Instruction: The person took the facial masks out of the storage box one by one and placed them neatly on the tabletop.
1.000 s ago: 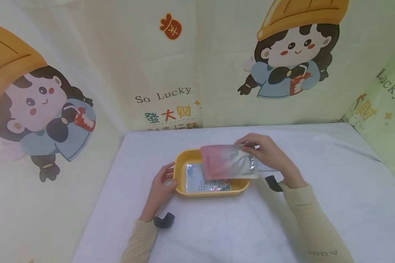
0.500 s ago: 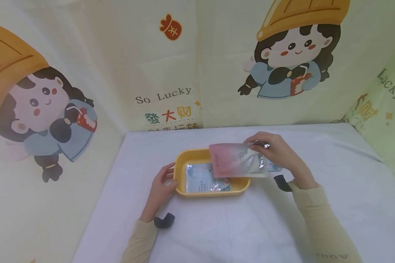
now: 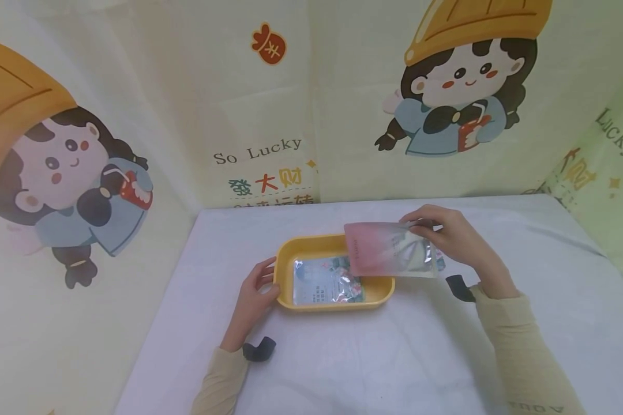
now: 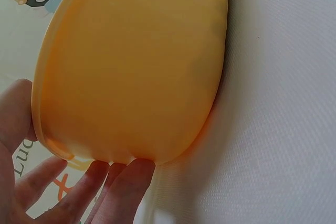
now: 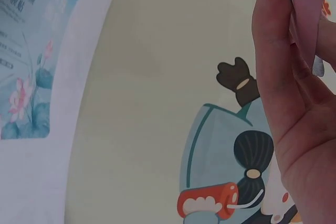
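Observation:
A yellow oblong tray [image 3: 311, 248] sits on the white table, with a light blue sheet-mask packet [image 3: 322, 282] flat inside. At its left end, my left hand [image 3: 256, 294] holds the tray, fingertips against the outer wall in the left wrist view. My right hand [image 3: 454, 233] pinches the upper right part of a pink-and-silver sheet-mask packet [image 3: 376, 248], held above the tray's right end and overhanging it. Another blue packet with pink flowers [image 5: 26, 77] lies on the table to the tray's right. In the head view the right hand and pink packet mostly cover it.
White cloth [image 3: 384, 363] covers the table. Pale curtains [image 3: 342, 115] printed with cartoon figures and lettering stand behind and at both sides. A black wrist piece [image 3: 259, 349] sits at the left wrist, another [image 3: 460, 288] at the right.
My right hand has moved rightward and slightly away with the pink-and-silver packet, uncovering more of the blue packet in the tray. The left hand and tray have stayed put.

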`<action>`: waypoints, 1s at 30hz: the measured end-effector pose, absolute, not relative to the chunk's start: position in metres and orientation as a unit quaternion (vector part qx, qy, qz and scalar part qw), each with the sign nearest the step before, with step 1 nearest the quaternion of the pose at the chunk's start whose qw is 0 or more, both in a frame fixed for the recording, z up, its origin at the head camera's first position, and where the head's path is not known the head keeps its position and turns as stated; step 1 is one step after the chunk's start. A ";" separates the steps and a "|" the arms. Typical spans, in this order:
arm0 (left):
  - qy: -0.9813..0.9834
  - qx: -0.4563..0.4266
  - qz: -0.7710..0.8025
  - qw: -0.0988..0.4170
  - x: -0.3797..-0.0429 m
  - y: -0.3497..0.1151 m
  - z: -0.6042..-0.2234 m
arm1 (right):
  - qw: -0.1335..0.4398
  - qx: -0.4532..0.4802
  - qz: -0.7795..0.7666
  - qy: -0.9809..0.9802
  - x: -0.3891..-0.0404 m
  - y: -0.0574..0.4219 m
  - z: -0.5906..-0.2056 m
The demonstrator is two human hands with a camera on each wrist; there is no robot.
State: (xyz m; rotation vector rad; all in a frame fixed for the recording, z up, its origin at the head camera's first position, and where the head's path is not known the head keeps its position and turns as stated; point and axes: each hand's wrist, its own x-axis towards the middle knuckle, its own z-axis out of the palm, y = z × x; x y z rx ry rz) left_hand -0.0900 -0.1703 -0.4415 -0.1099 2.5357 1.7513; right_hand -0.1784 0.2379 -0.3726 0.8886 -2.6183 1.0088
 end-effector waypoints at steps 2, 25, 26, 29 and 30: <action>0.823 -0.037 0.567 0.028 -0.090 -0.170 -0.443 | 0.096 0.295 0.341 -0.888 -0.178 0.240 -0.372; 0.819 -0.021 0.573 0.008 -0.103 -0.183 -0.479 | 0.125 0.260 0.343 -0.894 -0.177 0.272 -0.365; 0.819 -0.022 0.574 0.008 -0.103 -0.183 -0.480 | 0.128 0.262 0.343 -0.893 -0.177 0.273 -0.365; 0.818 -0.026 0.575 0.010 -0.103 -0.183 -0.480 | 0.137 0.273 0.337 -0.891 -0.178 0.276 -0.363; 0.818 -0.028 0.574 0.011 -0.103 -0.182 -0.480 | 0.140 0.275 0.332 -0.891 -0.178 0.277 -0.363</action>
